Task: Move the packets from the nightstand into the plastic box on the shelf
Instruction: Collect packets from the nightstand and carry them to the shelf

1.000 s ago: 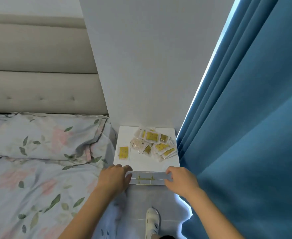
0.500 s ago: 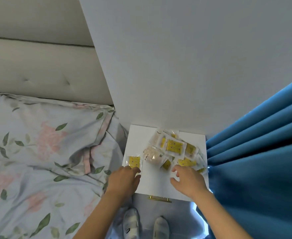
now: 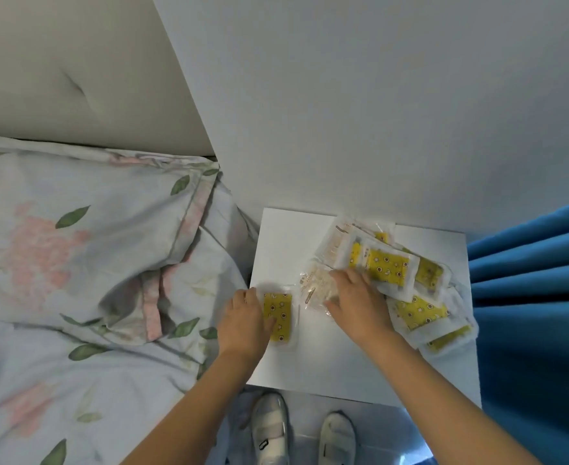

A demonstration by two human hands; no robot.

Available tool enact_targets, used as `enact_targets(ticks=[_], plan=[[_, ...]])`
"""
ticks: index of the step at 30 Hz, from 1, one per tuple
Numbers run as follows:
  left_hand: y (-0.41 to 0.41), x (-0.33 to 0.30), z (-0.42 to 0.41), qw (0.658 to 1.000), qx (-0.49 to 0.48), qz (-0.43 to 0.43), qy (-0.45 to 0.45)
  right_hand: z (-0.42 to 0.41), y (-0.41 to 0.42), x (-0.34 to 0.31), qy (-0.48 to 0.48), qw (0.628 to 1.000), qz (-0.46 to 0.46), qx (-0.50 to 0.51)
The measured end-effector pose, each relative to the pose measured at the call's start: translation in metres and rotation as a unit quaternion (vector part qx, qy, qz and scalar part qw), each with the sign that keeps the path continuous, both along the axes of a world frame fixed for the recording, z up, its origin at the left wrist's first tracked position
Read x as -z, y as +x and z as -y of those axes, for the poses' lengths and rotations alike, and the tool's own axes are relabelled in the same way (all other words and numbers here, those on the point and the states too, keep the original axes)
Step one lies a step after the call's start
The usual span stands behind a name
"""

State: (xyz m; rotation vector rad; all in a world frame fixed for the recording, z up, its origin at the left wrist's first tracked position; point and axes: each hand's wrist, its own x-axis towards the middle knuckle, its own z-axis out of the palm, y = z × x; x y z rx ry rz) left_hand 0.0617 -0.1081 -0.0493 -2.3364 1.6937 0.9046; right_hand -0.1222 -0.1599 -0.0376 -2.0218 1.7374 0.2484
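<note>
1. Packets lay heaped on the right half of the white nightstand, yellow-printed ones overlapping pale ones, tight against the wall; I saw no plastic box or shelf from my feed.
2. I had the floral bedding filling the left of the view, with the blue curtain hanging on the right.
3. My right hand rested on the pile's near edge, fingers curled onto a pale packet; a firm grip I could not tell.
4. My left hand pinched a lone yellow packet at the nightstand's left edge, thumb on its face.
5. White shoes stood just below.
</note>
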Motion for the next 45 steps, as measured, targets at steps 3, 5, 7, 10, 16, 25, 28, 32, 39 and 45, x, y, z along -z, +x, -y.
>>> enact_targets(ticks=[3, 5, 7, 10, 16, 25, 28, 32, 39, 45], plan=[[-0.006, 0.027, 0.001, 0.999, 0.006, 0.048, -0.017, 0.011, 0.011, 0.022, 0.008, 0.999, -0.031, -0.003], [-0.009, 0.042, 0.001, 0.999, -0.021, 0.046, 0.0, 0.013, 0.016, 0.032, 0.003, 0.998, -0.065, -0.007], [-0.009, 0.05, 0.004, 0.996, -0.077, 0.012, 0.03, 0.012, 0.019, 0.039, -0.01, 0.995, -0.096, -0.007], [-0.007, 0.05, 0.008, 0.987, -0.15, -0.045, 0.032, 0.012, 0.018, 0.041, -0.028, 0.995, -0.094, -0.018], [0.011, 0.039, 0.003, 0.953, -0.281, -0.107, -0.04, -0.001, 0.016, 0.028, -0.015, 0.992, 0.095, 0.081], [-0.01, -0.006, -0.003, 0.725, -0.406, -0.556, -0.021, -0.022, 0.034, -0.007, 0.25, 0.76, 0.466, 0.378], [-0.023, -0.018, 0.002, 0.694, -0.406, -0.594, 0.013, -0.026, 0.038, -0.006, 0.226, 0.84, 0.394, 0.296], [-0.028, -0.019, 0.003, 0.734, -0.418, -0.534, -0.046, -0.018, 0.027, 0.0, 0.116, 0.924, 0.314, 0.184], [-0.028, -0.008, 0.0, 0.707, -0.471, -0.525, -0.042, 0.056, -0.066, 0.006, -0.056, 0.978, 0.087, 0.181], [-0.038, -0.006, -0.003, 0.707, -0.462, -0.534, -0.029, 0.06, -0.092, 0.025, 0.065, 0.994, -0.039, 0.08]])
